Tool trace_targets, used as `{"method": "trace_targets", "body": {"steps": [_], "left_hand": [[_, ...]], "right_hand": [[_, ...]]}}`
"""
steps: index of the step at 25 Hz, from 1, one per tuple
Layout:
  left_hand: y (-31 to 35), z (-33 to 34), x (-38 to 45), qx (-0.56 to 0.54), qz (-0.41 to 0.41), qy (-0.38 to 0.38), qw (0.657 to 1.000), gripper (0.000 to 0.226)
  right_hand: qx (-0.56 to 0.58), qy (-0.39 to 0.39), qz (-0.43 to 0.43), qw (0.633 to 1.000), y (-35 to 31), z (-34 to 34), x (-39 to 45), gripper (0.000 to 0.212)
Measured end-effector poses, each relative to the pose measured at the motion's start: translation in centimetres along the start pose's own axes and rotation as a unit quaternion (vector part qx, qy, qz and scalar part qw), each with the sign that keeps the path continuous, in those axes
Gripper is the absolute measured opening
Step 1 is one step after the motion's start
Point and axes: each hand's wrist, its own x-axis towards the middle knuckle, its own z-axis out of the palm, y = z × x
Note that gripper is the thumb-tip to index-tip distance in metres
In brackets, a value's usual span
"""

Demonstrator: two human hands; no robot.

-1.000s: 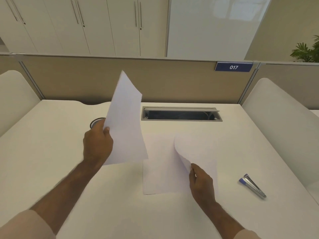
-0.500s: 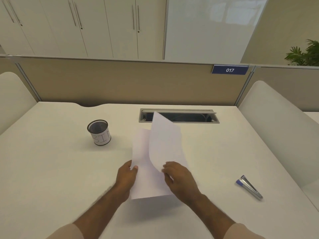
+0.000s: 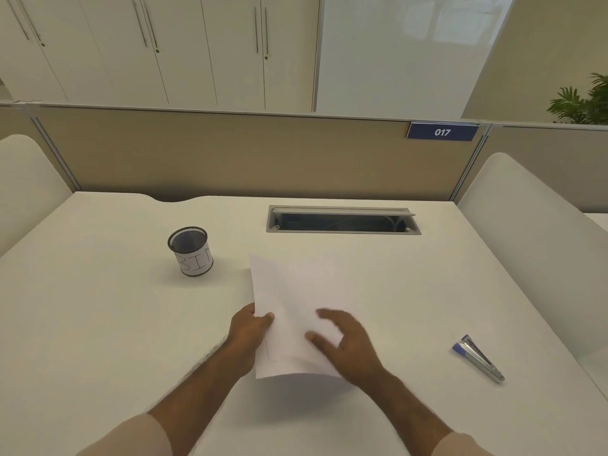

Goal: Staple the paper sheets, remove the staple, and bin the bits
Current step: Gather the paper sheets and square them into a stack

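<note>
White paper sheets are stacked together, lifted slightly off the white desk in the middle. My left hand pinches their left edge, thumb on top. My right hand hovers over the sheets' lower right part with its fingers spread and blurred; whether it touches them I cannot tell. A blue and silver stapler lies on the desk to the right, well apart from both hands. A black mesh cup labelled BIN stands to the left of the sheets.
A grey cable tray opening is set into the desk behind the sheets. A beige partition with a blue 017 sign closes the back. White side screens flank the desk.
The two sheets held apart a second ago have been brought together into one stack. My right hand has let go of its sheet and opened above the stack.
</note>
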Motion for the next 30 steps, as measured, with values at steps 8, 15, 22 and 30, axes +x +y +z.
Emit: {"method": "trace_targets", "body": {"steps": [8, 15, 22, 30], "left_hand": [[5.8, -0.8, -2.0, -0.159, 0.001, -0.214, 0.964, 0.027], [7.4, -1.4, -0.9, -0.016, -0.014, -0.218, 0.976, 0.026], [10.7, -0.7, 0.5, 0.072, 0.104, -0.160, 0.979, 0.021], [9.6, 1.4, -0.7, 0.050, 0.303, -0.029, 0.951, 0.019]], "right_hand": [[0.352, -0.016, 0.408, 0.842, 1.1, -5.7, 4.2, 0.070], [0.557, -0.105, 0.338, 0.751, 0.9, -5.3, 4.9, 0.059], [0.348, 0.018, 0.185, 0.919, -2.1, -9.2, 7.1, 0.043], [0.235, 0.192, 0.010, 0.953, -6.5, -7.8, 6.2, 0.025]]}}
